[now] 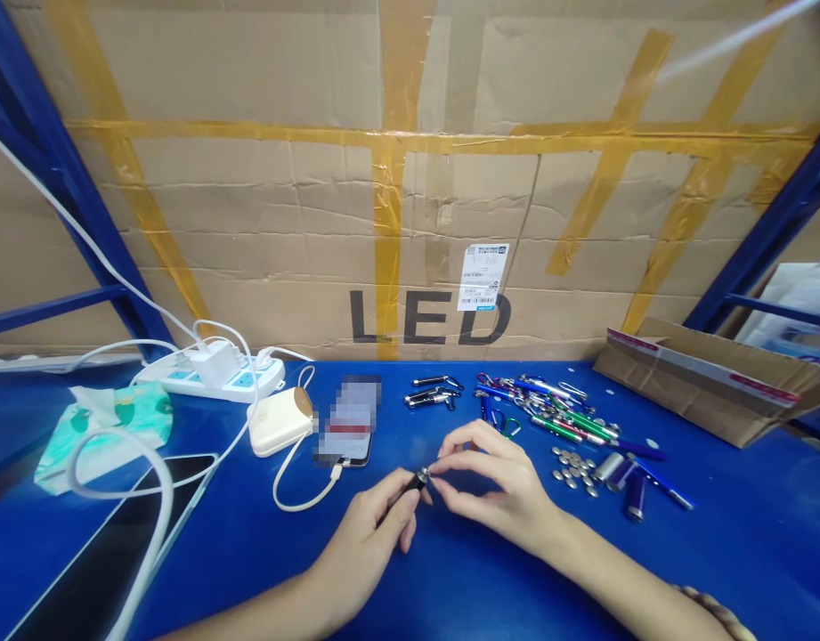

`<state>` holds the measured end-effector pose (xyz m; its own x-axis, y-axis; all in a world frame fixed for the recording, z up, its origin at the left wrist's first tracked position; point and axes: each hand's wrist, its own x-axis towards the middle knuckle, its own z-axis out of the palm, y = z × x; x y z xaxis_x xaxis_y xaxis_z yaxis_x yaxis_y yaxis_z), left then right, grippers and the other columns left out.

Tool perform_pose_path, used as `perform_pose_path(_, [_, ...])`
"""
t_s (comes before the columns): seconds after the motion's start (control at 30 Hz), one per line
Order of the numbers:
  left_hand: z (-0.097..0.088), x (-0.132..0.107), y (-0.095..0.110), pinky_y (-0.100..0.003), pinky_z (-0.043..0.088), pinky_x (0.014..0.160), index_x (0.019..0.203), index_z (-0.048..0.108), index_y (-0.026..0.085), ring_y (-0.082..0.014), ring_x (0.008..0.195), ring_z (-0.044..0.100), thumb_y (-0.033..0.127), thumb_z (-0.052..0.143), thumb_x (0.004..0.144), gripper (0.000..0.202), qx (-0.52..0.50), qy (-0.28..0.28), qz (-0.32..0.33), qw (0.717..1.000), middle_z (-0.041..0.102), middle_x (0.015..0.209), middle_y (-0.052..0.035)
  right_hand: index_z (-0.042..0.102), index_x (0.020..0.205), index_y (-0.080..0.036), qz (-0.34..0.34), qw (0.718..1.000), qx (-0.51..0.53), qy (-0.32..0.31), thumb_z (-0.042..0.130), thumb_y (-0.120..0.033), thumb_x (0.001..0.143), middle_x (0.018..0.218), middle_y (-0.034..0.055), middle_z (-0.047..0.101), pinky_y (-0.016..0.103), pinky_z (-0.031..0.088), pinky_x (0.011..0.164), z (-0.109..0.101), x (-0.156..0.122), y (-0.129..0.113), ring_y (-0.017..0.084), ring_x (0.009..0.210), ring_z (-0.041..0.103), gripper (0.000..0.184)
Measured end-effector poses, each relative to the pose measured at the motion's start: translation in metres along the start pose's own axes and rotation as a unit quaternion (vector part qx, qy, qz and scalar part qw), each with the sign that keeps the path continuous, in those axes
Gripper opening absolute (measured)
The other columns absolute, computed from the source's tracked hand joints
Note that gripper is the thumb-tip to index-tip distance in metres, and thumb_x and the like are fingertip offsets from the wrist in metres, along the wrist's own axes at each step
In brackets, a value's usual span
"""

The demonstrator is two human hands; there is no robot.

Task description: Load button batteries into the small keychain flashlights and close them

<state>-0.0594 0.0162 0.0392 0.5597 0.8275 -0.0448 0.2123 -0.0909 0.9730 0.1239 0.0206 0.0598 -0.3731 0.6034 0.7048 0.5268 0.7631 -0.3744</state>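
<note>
Head view: big cardboard carton (pixel 249 205) across the whole back, patched with yellow tape, printed "LED", with a white shipping label (pixel 477 277) above the print. Blue steel shelf frame (pixel 55 205) at the left side. Blue tabletop (pixel 750 552) under everything.

Placing all relative to the small black flashlight (pixel 415 482), up off the tabletop between both hands, tilted. Far to its left: power strip (pixel 215 378) with white charger (pixel 215 363), green-patterned tissue packet (pixel 102 436), white cable (pixel 142 472). Nearer on that side: cream power bank (pixel 280 421), blurred phone (pixel 349 418) wired to it. Behind it: row of dark keychain flashlights (pixel 433 392). Behind and to its right: heap of colored flashlights with carabiners (pixel 543 409). Right of it: button batteries (pixel 573 470), loose metal barrels (pixel 623 472). Farthest right: flattened cardboard box piece (pixel 707 383).

Left hand (pixel 366 534): fingers curled narrow around the flashlight body, firm hold. Right hand (pixel 490 485): thumb and forefinger in a narrow pinch at the metal end; grip or mere touch impossible to tell.

Sound handling: short hold near the metal end, hands close together, work low over the tabletop.
</note>
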Motion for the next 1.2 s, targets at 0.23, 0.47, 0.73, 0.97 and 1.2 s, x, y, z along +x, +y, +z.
perform_pose_path(0.23, [-0.001,0.000,0.004,-0.024,0.028,0.056,0.078,0.047,0.017,-0.0123,0.053,0.038,0.038,0.034,0.091,0.028,0.010,-0.007,0.006,1.000,0.041,0.054,0.0058,0.066,0.086,-0.021,-0.003,0.999,0.025,-0.038,0.059,-0.019,0.079,0.081,0.0035,0.061,0.025,0.048,0.063,-0.002,0.000,-0.001,0.012,0.071,0.055,0.010])
perform_pose_path(0.47, [-0.001,-0.001,0.000,-0.023,0.029,0.057,0.079,0.047,0.018,-0.0123,0.055,0.039,0.039,0.034,0.091,0.028,0.004,-0.003,0.008,1.000,0.042,0.055,0.0057,0.067,0.083,-0.020,0.040,0.995,0.072,-0.054,0.060,-0.022,0.079,0.082,0.0038,0.059,0.025,0.050,0.066,-0.001,-0.001,-0.001,0.012,0.073,0.056,0.008])
perform_pose_path(0.73, [-0.001,0.000,-0.002,-0.023,0.029,0.056,0.080,0.048,0.018,-0.0124,0.055,0.039,0.041,0.035,0.091,0.029,0.002,-0.003,0.014,1.000,0.042,0.056,0.0053,0.067,0.089,-0.021,0.061,0.989,0.108,-0.080,0.062,-0.021,0.077,0.087,0.0044,0.057,0.026,0.049,0.069,0.001,-0.003,-0.001,0.013,0.077,0.055,0.013])
perform_pose_path(0.97, [-0.001,0.001,-0.002,-0.024,0.030,0.058,0.083,0.049,0.017,-0.0129,0.057,0.039,0.044,0.035,0.090,0.031,0.001,-0.002,0.015,1.000,0.042,0.058,0.0046,0.065,0.086,-0.018,0.101,0.979,0.141,-0.103,0.064,-0.022,0.076,0.087,0.0036,0.057,0.023,0.048,0.066,-0.001,-0.001,-0.003,0.011,0.074,0.054,0.011])
perform_pose_path(1.2, [-0.001,0.000,0.004,-0.025,0.029,0.059,0.093,0.050,0.016,-0.0133,0.057,0.038,0.044,0.033,0.091,0.033,-0.017,0.004,0.004,1.000,0.041,0.057,0.0048,0.055,0.108,-0.021,0.192,0.971,-0.119,-0.082,0.050,-0.033,0.086,0.111,0.0070,0.058,0.039,0.040,0.090,-0.021,-0.003,0.044,0.021,0.103,0.052,0.026])
